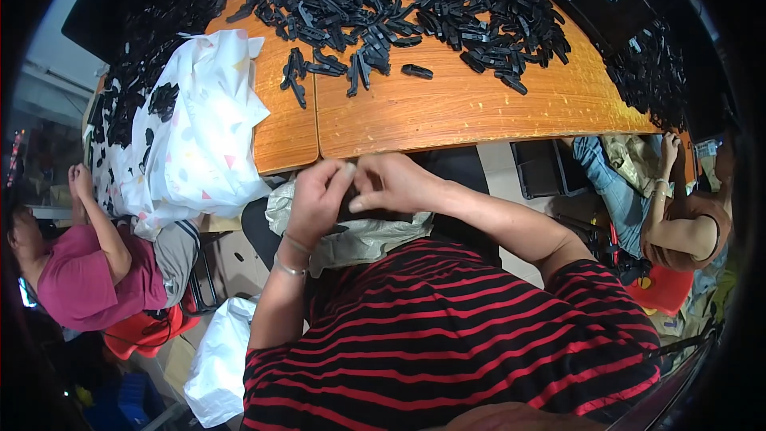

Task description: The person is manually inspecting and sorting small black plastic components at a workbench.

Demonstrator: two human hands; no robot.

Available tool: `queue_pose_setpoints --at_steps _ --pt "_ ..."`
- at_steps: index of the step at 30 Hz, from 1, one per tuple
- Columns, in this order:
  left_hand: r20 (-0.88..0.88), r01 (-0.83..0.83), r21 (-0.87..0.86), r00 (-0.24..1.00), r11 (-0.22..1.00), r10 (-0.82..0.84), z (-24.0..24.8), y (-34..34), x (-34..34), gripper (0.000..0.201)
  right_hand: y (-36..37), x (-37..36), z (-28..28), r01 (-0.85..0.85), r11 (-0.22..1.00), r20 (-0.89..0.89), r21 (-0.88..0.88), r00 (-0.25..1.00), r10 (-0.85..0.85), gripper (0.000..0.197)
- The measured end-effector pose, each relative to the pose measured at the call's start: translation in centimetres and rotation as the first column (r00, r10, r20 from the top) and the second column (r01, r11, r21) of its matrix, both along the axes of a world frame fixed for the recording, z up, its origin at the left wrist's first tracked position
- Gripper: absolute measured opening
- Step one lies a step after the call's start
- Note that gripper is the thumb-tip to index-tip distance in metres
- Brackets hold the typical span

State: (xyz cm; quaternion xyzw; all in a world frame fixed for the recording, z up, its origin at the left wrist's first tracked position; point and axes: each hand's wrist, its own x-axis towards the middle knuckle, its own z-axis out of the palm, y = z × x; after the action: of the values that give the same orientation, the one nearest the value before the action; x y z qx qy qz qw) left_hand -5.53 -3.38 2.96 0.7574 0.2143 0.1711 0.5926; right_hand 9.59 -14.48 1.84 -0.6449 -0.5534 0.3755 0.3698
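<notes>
I hold my left hand (319,195) and right hand (392,182) together over my lap, just short of the table's (447,116) near edge. The step looks like close fingerwork on one small piece. My left fingers are curled in, thumb drawn up to the forefinger; my right thumb stands apart from its fingers, leaving a gap with something dark behind it. Whether that is a piece in my grip or only shadow, I cannot tell. The black parts (335,4) I can be sure of are heaped across the far side of the table, with a few straggling nearer and one loose part (416,72) lying alone. As I judge it, the next move calls for a steady left hand and fine pressure from the right fingertips.

A crumpled pale sack (363,246) lies over my lap under my hands; a dropped piece could vanish in its folds. A patterned white sheet (207,132) hangs off the table to my left, crowding that side. Co-workers sit left (100,283) and right (686,227), well apart from me. Nothing stands between my hands and the loose part but the table edge and bare wood.
</notes>
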Motion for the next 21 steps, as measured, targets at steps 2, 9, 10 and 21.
queue_pose_setpoints --at_steps 2,9,10,21 --pt "-0.077 0.13 0.352 0.991 0.927 -0.11 -1.9 0.9 -1.3 0.013 -0.6 1.0 0.3 -0.055 0.998 0.029 0.016 0.998 0.055 0.031" --pt "0.107 -0.299 0.323 0.954 0.898 0.279 -0.6 2.8 5.9 0.029 1.1 10.0 2.1 0.288 0.914 0.432 0.285 0.813 -0.391 0.021" --pt "0.112 -0.299 0.326 0.954 0.897 0.277 -1.1 3.5 7.5 0.029 1.6 11.0 1.8 0.299 0.891 0.55 0.341 0.706 -0.447 0.02" --pt "0.058 -0.324 0.374 0.943 0.869 0.327 -4.2 7.1 10.8 0.028 3.5 13.6 0.7 0.149 0.92 0.591 0.361 0.727 -0.349 0.027"
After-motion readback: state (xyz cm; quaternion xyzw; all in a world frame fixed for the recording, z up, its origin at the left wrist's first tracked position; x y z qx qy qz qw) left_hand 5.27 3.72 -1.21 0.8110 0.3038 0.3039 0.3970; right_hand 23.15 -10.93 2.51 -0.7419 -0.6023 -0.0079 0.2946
